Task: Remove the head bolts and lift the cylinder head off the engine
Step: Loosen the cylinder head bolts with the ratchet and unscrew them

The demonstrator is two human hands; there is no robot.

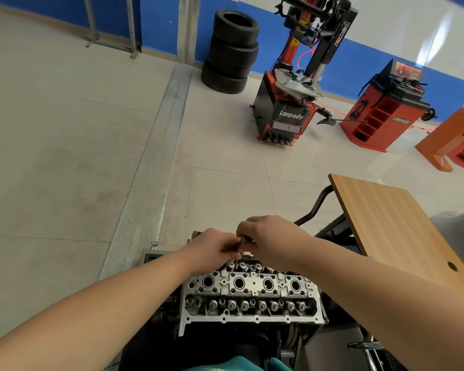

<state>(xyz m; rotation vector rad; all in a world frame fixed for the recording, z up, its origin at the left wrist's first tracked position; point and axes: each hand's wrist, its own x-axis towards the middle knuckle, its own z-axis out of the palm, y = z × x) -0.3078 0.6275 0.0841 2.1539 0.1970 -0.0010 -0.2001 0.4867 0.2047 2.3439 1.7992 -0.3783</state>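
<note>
The left hand and the right hand meet fingertip to fingertip, both pinching a small dark metal part, too small to identify. Just below them sits the cylinder head on the engine. Well beyond the right hand stand a black-and-red tire changer reading "Lanpody" and "Power", then a red wheel balancer reading "Lanpody".

A single wide-angle view from the person's head looks forward and steeply down. The left hand and right hand meet near the lower middle, close to the lens; beyond them the floor stretches away to a far wall.
</note>
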